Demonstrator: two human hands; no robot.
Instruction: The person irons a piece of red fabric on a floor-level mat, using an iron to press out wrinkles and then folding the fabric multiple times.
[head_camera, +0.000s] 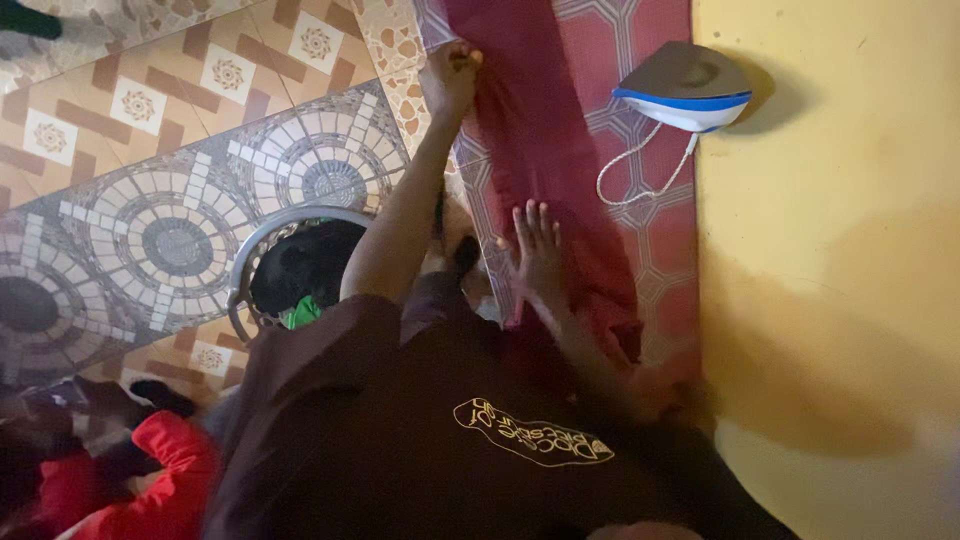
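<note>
A dark red cloth (540, 130) lies stretched along a red patterned mat (650, 190) on the floor. My left hand (452, 75) reaches far out, its fingers curled on the cloth's left edge. Closer to my body, my right hand (537, 250) rests flat on the cloth with its fingers spread and holds nothing. My dark maroon shirt (450, 430) fills the lower part of the view and hides the near end of the cloth.
A white and blue iron (685, 85) with a pale cord (640, 170) sits on the mat's right side against a yellow wall (830, 250). A round basket (262, 240) of dark clothes stands on the tiled floor at left. Red garments (150, 470) lie at bottom left.
</note>
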